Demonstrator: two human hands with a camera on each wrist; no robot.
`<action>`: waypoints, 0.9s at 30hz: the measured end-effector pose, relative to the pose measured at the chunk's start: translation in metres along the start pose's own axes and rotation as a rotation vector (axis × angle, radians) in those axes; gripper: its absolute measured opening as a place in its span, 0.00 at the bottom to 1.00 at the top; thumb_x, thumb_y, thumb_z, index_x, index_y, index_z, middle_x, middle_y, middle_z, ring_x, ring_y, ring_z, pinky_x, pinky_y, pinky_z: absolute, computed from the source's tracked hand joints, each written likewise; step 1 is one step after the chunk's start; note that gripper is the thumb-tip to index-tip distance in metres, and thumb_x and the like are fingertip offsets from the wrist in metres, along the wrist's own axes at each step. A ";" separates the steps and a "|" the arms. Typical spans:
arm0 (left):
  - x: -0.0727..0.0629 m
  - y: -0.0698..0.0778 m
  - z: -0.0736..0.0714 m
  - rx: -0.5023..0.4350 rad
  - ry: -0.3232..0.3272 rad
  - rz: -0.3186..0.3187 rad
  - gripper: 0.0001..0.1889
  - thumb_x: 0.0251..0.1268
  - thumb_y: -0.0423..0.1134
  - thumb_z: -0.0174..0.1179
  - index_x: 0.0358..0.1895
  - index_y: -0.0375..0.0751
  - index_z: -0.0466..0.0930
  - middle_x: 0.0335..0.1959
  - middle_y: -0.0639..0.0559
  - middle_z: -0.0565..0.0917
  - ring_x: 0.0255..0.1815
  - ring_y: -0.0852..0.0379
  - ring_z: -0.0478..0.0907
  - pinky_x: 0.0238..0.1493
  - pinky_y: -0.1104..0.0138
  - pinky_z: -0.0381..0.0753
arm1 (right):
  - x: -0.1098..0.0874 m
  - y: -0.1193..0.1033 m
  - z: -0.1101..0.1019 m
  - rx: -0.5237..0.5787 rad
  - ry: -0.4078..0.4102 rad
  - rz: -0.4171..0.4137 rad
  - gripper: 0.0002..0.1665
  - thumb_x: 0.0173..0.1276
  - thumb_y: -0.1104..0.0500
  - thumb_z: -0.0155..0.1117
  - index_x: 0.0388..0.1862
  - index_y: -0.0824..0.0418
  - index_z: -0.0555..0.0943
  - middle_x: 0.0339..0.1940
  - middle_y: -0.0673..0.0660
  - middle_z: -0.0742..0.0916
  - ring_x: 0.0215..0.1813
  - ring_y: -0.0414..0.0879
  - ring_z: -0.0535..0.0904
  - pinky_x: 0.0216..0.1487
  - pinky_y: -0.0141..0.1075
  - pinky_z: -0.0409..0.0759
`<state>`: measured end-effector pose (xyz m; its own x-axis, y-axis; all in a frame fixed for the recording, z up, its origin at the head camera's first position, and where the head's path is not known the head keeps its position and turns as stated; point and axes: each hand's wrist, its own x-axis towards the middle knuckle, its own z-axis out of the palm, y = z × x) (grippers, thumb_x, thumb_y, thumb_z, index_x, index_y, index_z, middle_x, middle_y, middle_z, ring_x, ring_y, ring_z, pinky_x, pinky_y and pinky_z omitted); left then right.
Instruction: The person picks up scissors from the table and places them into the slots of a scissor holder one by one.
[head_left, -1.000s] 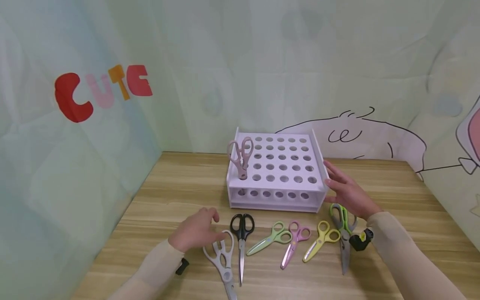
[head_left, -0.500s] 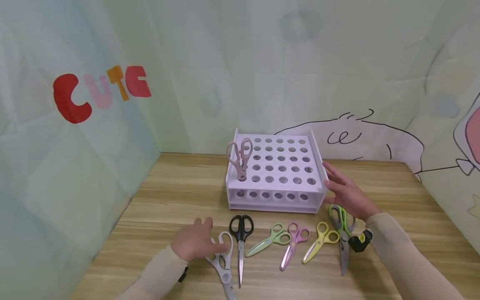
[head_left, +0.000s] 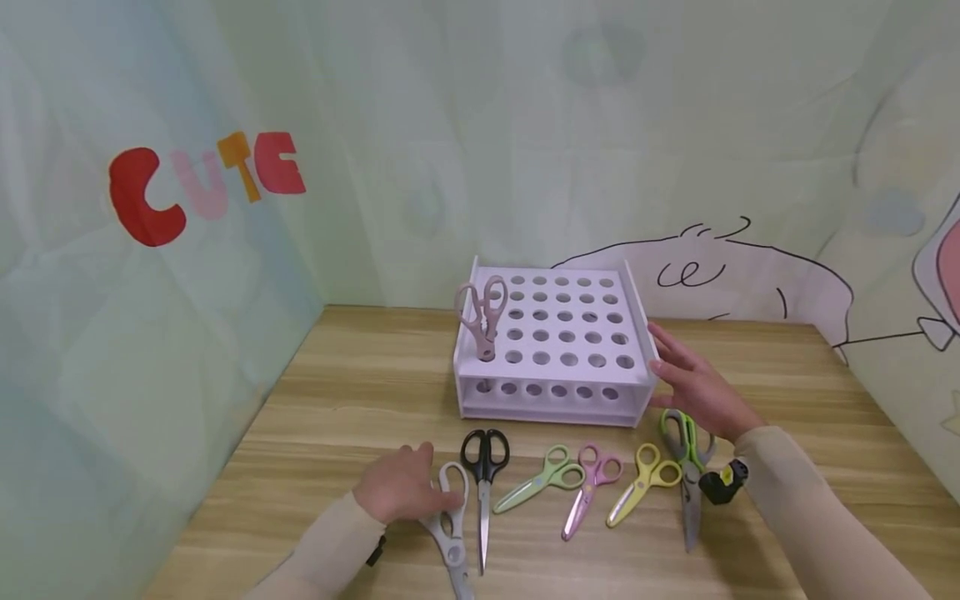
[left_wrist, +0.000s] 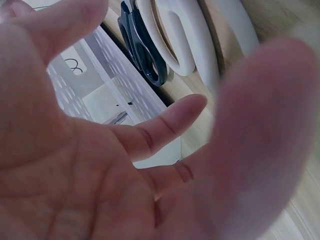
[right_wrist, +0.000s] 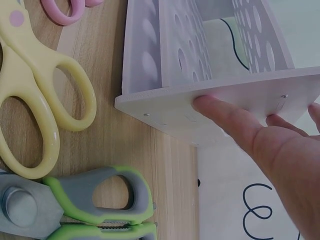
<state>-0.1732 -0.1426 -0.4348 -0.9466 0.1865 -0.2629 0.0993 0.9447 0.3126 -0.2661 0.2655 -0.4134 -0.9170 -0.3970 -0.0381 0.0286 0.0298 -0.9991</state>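
My left hand (head_left: 401,487) hovers low at the light grey scissors (head_left: 454,550), its thumb overlapping their handle loops in the head view. In the left wrist view the fingers are spread and loosely bent, with the grey handles (left_wrist: 200,47) beyond them and nothing gripped. My right hand (head_left: 705,396) rests its fingertips against the right side panel of a white rack (right_wrist: 172,107) with rows of round holes. Dusty-pink scissors (head_left: 486,333) stand handles up in the rack's front left hole. Black-handled scissors (head_left: 485,475) lie right of the grey pair.
Light green scissors (head_left: 543,479), pink scissors (head_left: 588,485) and yellow scissors (head_left: 642,483) lie in a row before the rack. Grey-and-green scissors (head_left: 690,479) lie below my right hand. Printed cloth walls (head_left: 420,183) close off the wooden table's (head_left: 352,375) back and sides.
My left hand has shifted slightly right and down, closer over the grey scissors' handles. My right hand stays against the rack, and the scissors lie as before.
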 end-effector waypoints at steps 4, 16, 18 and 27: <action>0.002 0.001 0.001 0.001 0.004 -0.008 0.41 0.46 0.59 0.72 0.54 0.26 0.75 0.36 0.37 0.80 0.32 0.47 0.75 0.32 0.51 0.80 | 0.001 -0.001 -0.001 -0.001 -0.004 -0.008 0.41 0.81 0.55 0.48 0.82 0.45 0.39 0.81 0.65 0.42 0.76 0.69 0.48 0.60 0.61 0.71; -0.003 0.007 0.011 0.021 0.072 -0.048 0.41 0.45 0.61 0.73 0.49 0.25 0.75 0.32 0.36 0.76 0.29 0.46 0.73 0.27 0.53 0.79 | -0.001 -0.001 0.000 -0.018 0.001 0.022 0.40 0.81 0.54 0.47 0.82 0.44 0.40 0.81 0.63 0.42 0.77 0.68 0.50 0.61 0.60 0.72; -0.004 0.007 0.012 0.017 0.078 -0.064 0.40 0.45 0.61 0.73 0.47 0.25 0.75 0.28 0.39 0.75 0.26 0.47 0.72 0.24 0.56 0.78 | -0.001 -0.002 0.001 -0.018 -0.001 0.021 0.40 0.81 0.54 0.47 0.82 0.44 0.39 0.81 0.63 0.42 0.77 0.68 0.49 0.61 0.61 0.72; -0.002 0.010 0.012 0.009 0.055 -0.082 0.46 0.47 0.61 0.73 0.56 0.22 0.72 0.20 0.44 0.75 0.19 0.50 0.74 0.18 0.61 0.75 | -0.001 -0.003 0.002 -0.018 -0.006 0.011 0.39 0.82 0.55 0.45 0.82 0.45 0.39 0.81 0.64 0.43 0.76 0.68 0.49 0.61 0.61 0.71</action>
<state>-0.1663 -0.1307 -0.4420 -0.9671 0.0934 -0.2365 0.0233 0.9587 0.2835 -0.2646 0.2638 -0.4102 -0.9142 -0.4024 -0.0492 0.0313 0.0510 -0.9982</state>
